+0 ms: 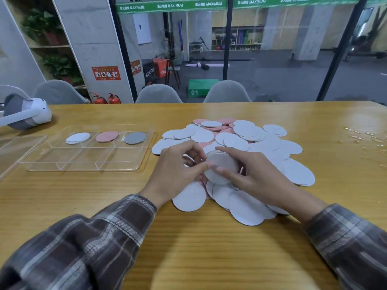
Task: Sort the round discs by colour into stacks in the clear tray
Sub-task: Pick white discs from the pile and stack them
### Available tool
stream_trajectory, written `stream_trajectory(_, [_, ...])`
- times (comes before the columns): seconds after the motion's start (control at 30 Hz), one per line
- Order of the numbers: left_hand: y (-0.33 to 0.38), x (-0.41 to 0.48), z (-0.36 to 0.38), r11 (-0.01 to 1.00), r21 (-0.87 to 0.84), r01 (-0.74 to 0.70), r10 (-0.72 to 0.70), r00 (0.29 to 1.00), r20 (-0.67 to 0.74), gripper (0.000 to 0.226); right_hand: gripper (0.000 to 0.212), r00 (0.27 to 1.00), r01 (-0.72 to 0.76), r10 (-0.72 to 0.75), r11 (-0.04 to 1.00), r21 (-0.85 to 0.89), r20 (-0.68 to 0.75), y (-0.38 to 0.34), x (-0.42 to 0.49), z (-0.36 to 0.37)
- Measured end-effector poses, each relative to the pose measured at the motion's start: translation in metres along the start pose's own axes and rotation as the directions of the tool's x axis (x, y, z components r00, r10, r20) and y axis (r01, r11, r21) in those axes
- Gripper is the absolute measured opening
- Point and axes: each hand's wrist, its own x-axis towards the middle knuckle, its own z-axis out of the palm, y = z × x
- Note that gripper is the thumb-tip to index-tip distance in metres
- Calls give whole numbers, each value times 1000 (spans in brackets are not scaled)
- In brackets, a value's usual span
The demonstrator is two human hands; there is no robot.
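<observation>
Centrally, left hand and right hand have their grip clamped on a stack of pale discs above the pile. Gathering step; next, probably carry it to the clear tray, mid-left.

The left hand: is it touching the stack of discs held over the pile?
Touching. The head view shows the left hand with its thumb tip laid on the stack of discs, which the right hand also pinches.
</observation>
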Motion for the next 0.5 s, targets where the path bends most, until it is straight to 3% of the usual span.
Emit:
stream_trajectory(0.17, [4,1,-9,998,62,-27,22,997,76,18,45,1000,6,-8,997,-76,-28,3,0,1])
stream_trajectory(0.23, [5,3,-22,984,175,-42,6,979,202,17,45,999,-5,2,996,-86,-38,3,0,1])
stream_trajectory(0.37, [-2,4,-44,947,323,-1,-157,872,464,24,44,999,-29,25,995,-92,-43,4,2,2])
stream_trajectory(0.5, [-6,4,-42,948,317,25,-181,862,474,33,41,999,-31,28,996,-79,-38,4,2,2])
